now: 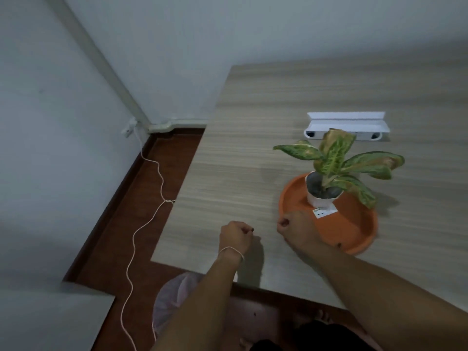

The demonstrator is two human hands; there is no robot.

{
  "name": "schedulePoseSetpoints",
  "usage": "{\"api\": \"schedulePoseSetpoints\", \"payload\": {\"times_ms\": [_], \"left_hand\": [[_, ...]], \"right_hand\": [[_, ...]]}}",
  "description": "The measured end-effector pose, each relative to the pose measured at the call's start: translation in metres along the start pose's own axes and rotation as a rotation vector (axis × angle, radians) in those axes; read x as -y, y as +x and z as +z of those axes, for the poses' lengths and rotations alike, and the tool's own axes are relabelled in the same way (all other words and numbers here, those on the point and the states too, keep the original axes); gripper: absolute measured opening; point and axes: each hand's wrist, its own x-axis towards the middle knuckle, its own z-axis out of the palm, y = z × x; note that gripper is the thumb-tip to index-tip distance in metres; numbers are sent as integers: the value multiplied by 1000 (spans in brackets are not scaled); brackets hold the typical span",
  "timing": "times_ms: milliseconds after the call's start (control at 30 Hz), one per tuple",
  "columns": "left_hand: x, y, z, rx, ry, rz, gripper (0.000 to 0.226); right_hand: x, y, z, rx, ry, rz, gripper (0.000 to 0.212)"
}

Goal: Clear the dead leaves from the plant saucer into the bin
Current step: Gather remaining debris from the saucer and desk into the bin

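An orange plant saucer (352,229) sits on the wooden table, with a white pot (319,198) and a green-yellow leafy plant (336,160) standing at its back left. A white label (325,212) lies in the saucer. My right hand (295,229) is curled into a fist at the saucer's front left rim; what it holds is hidden. My left hand (235,235) is a closed fist over the table, left of the saucer. The bin (174,300), lined with a pale bag, stands on the floor below the table's front edge, partly behind my left forearm.
A white stand (347,129) lies on the table behind the plant. A white cord (141,229) trails over the dark red floor to a wall socket (129,127). A grey surface (50,317) juts in at bottom left.
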Motion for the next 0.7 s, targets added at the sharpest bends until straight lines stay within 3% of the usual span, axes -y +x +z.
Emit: {"api": "schedulePoseSetpoints", "payload": {"times_ms": [700], "left_hand": [[147,-37,-108,-167,-80,-164,11]], "right_hand": [[125,-8,116,188,-84,-253,11]]}}
